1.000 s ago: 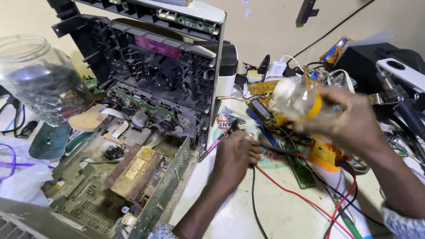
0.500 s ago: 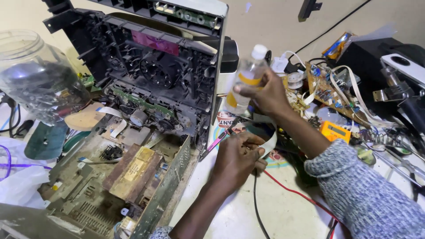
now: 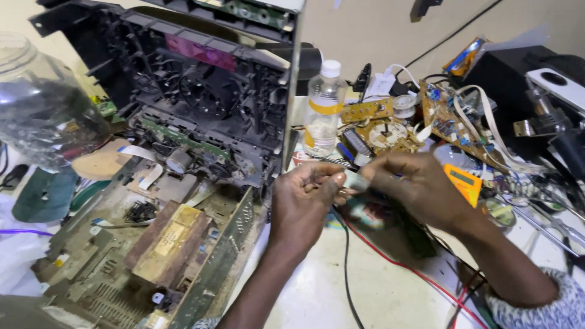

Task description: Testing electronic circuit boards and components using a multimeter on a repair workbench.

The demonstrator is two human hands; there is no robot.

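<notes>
The clear plastic bottle (image 3: pixel 322 109) with its white cap and yellow band no longer sits in the right hand: it now stands upright on the table, toward the far edge, just beside the side wall of the opened black appliance housing (image 3: pixel 201 97). With the bottle set down, the right hand (image 3: pixel 420 189) has come back to meet the left hand (image 3: pixel 303 204) over the middle of the table, so both hands are now given over to one small item.

That item is a small pale, greyish piece (image 3: pixel 355 181), blurred and too small to identify, held between the two hands above the white table (image 3: pixel 317 292). The left hand is mostly closed, thumb and forefinger pinched together on the near end of the piece, the other fingers curled in. The right hand is also curled, its fingertips closed on the far end; whether it grips firmly or only steadies the piece I cannot tell.

Below the hands a black cable (image 3: pixel 346 274) and a red wire (image 3: pixel 396 262) run across the table toward the near edge. To the left lies the dusty open chassis (image 3: pixel 164 244); past the hands, bare circuit boards (image 3: pixel 390 122) and a yellow multimeter (image 3: pixel 464 183) crowd the far right.
</notes>
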